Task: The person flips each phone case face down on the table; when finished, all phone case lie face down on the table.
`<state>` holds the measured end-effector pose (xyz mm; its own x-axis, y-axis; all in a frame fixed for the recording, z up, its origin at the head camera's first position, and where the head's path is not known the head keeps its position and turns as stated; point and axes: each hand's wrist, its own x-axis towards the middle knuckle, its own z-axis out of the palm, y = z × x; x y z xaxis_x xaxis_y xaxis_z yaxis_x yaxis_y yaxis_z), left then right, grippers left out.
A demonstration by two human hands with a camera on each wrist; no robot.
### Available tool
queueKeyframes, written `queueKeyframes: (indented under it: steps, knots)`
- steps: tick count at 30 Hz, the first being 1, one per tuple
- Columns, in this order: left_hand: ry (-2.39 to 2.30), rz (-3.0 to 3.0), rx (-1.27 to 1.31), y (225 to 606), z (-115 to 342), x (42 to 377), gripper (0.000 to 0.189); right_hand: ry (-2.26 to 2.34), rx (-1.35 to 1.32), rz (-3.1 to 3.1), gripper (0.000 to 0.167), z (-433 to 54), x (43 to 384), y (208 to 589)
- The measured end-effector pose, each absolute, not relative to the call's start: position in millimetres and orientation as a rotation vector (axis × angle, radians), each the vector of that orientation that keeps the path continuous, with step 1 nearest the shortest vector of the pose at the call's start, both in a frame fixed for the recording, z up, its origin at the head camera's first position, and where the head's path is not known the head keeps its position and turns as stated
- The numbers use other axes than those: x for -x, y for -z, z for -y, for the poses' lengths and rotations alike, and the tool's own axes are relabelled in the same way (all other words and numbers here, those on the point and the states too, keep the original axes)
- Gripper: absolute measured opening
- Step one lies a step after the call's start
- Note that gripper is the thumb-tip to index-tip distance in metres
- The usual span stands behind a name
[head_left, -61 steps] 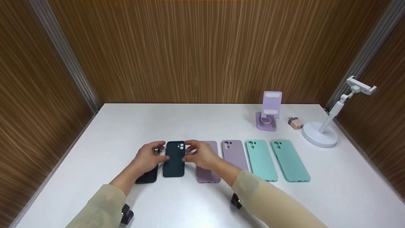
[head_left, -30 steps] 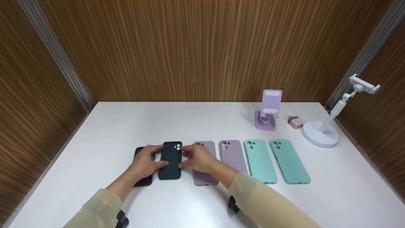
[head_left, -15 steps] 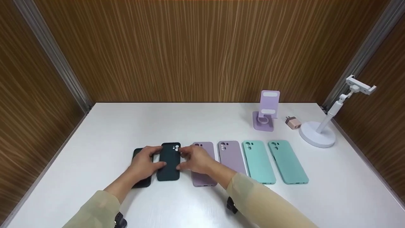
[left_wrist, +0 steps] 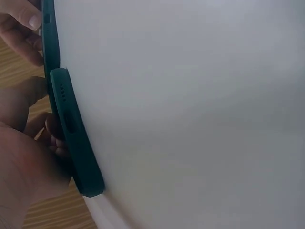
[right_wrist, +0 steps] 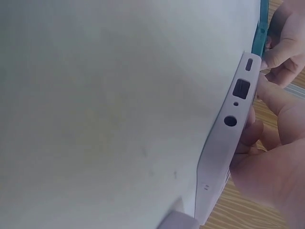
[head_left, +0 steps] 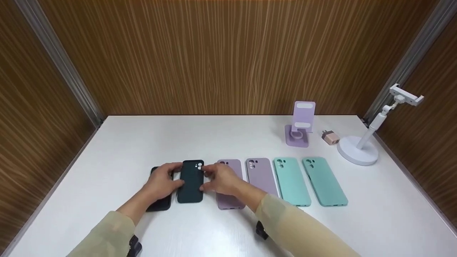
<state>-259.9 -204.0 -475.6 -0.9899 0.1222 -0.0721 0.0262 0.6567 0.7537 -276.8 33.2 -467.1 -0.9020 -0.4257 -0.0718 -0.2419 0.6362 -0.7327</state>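
Note:
A dark green phone case (head_left: 190, 185) lies back up on the white table, camera holes at its top right. My left hand (head_left: 160, 182) holds its left edge, thumb tip just over the side and index finger near the top corner. On the opposite edge my right hand (head_left: 224, 179) grips with thumb and index finger. Under my left hand lies a second dark case (head_left: 161, 204), partly hidden; in the left wrist view this green case (left_wrist: 78, 138) shows its bottom edge. A lavender phone case (head_left: 230, 202) lies partly beneath my right hand.
Right of the hands lie another lavender case (head_left: 262, 178) and two mint green cases, one light (head_left: 292, 182), one darker (head_left: 325, 182). Behind them stand a purple phone stand (head_left: 303, 116), a pink charger plug (head_left: 331, 137) and a white stand (head_left: 358, 150). Wood-grain panels (head_left: 228, 57) enclose the table.
Over two seconds the dark green case has come slightly left and nearer, held between both hands. Since half a second ago it stays put, while my left hand has drawn slightly left.

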Motion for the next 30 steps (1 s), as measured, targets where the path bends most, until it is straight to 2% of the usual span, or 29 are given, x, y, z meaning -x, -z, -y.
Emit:
queueKeyframes:
  steps: [9,17,30]
  knots:
    - [-1.234,-2.743,-0.098,465.9,206.0,262.3,0.061,1.083,0.612,-2.646,0.065,-31.6,277.3,467.4]
    - [-1.413,-2.729,-0.053,456.5,193.1,259.0,0.059,1.060,0.715,-2.690,0.058,-33.2,276.9,470.5]
    - [-1.682,-2.555,0.057,448.2,176.7,253.6,0.055,1.082,0.660,-2.691,0.052,-30.1,272.8,467.8]
